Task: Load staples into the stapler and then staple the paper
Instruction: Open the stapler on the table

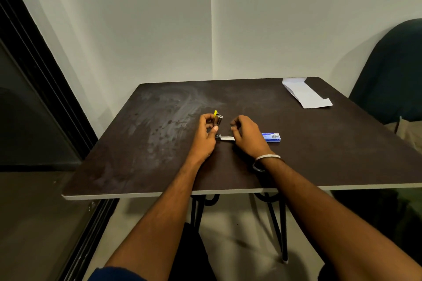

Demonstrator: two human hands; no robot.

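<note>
The left hand (204,134) is curling its fingers (206,118) round the stapler (218,121), swung open mid-desk (159,143); the grip is hiding much of it. The right hand (245,134) is pinching something too small to make out. A blue staple box (271,137) is lying just beside it, paper (304,94) well apart at the far corner.

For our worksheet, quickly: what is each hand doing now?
Left hand: grips the opened stapler.
Right hand: fingers curled; whether it pinches staples cannot be told.
</note>
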